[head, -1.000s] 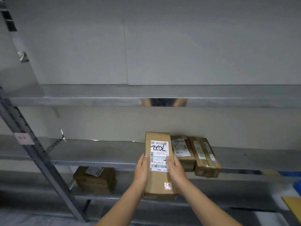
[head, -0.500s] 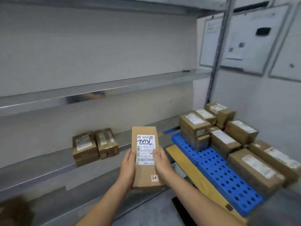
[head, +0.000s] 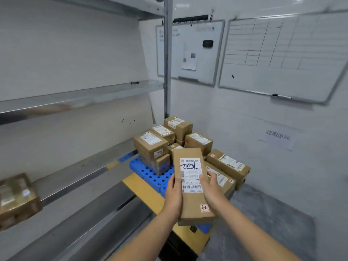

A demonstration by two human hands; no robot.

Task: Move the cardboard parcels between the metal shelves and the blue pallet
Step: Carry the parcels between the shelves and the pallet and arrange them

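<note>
Cardboard is seen first at the far left — a blurred parcel [head: 17, 199] lying on the metal shelves [head: 82, 172]. Further right, a long parcel [head: 192, 185] with a white label [head: 190, 175] is held in the air in front of the blue pallet [head: 148, 171]. It is clasped along its left edge by the left hand [head: 173, 196] and along its right edge by the right hand [head: 211, 189], fingers curled around it. Stacked parcels [head: 150, 143] are packed on the pallet behind. Whiteboards [head: 278, 59] are mounted on the wall at the right.

White wall [head: 244, 129] w/ two whiteboards [head: 278, 59]; grey floor [head: 273, 213].
</note>
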